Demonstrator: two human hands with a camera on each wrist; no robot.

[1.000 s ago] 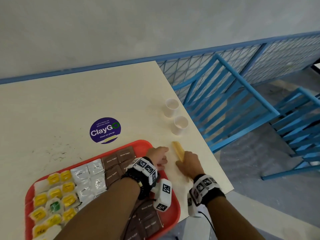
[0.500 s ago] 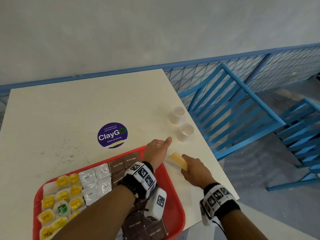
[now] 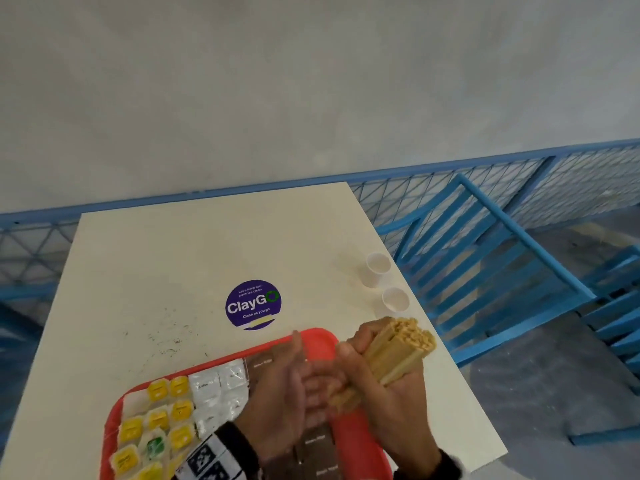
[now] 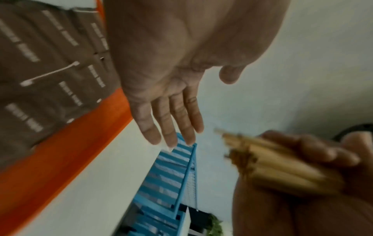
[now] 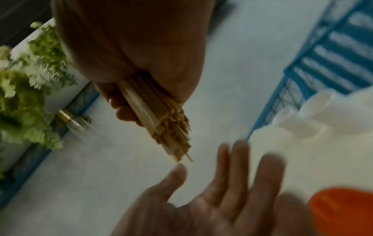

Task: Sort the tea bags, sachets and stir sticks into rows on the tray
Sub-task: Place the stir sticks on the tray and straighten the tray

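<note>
Stir sticks lifted off table, right hand fingers grasping, left hand flat, released.

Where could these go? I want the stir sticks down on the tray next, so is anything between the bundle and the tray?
The open left hand hovers between the stir sticks, gripped by the right hand, and the tray. Brown sachets fill the near tray.
</note>
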